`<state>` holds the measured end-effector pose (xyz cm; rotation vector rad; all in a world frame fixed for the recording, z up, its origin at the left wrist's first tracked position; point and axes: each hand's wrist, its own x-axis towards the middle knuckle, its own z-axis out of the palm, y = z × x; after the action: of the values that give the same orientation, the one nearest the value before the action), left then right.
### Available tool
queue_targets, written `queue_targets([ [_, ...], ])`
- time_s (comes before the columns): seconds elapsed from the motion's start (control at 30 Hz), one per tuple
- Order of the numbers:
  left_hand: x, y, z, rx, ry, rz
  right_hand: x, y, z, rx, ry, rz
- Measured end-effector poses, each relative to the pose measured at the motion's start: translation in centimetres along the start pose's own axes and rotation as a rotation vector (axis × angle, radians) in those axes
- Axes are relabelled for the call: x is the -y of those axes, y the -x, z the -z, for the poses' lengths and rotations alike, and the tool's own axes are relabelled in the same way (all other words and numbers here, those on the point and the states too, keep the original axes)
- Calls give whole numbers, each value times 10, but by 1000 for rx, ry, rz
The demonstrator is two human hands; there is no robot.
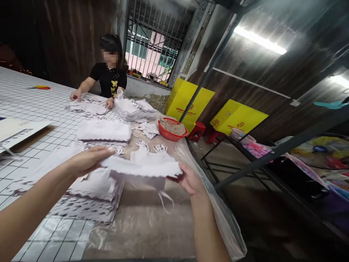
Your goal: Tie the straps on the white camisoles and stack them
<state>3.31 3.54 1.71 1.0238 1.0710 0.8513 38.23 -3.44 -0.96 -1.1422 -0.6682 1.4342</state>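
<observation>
I hold a thin stack of white cut sheets (141,169) level above the table, one hand at each end. My left hand (88,160) grips the left end, fingers closed over the top. My right hand (191,179) pinches the right end, with something small and dark red in its fingers. A loose white strip hangs from the stack's underside. Below it lies a bigger pile of white and patterned sheets (92,198) on clear plastic film (152,225).
A white gridded table (32,105) carries more white piles (103,130) and scraps. A person in a black top (109,78) sorts sheets at the far end. A red basket (172,130) sits at the table edge. Yellow boxes (191,102), red stools and a metal rack stand to the right.
</observation>
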Motion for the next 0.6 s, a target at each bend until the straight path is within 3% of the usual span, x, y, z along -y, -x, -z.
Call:
queue_targets([
  [0.07,-26,-50,-31,15,66,54,28,-45,9,-117,34,45],
  [0.13,-49,-98,-58,-83,115,48,56,-89,14,-283,76,147],
  [0.23,-64,-156,-88,-151,88,80,81,-142,21,-382,85,212],
  [0.3,-57,-184,-101,-174,38,146,79,-164,29,-420,102,199],
  [0.4,-23,-209,-108,-194,-48,282,49,-179,48,-490,173,99],
  [0.5,16,-219,-108,-179,-125,392,12,-182,66,-554,261,-25],
  [0.6,30,-224,-106,-165,-181,419,-2,-184,72,-590,334,-72],
])
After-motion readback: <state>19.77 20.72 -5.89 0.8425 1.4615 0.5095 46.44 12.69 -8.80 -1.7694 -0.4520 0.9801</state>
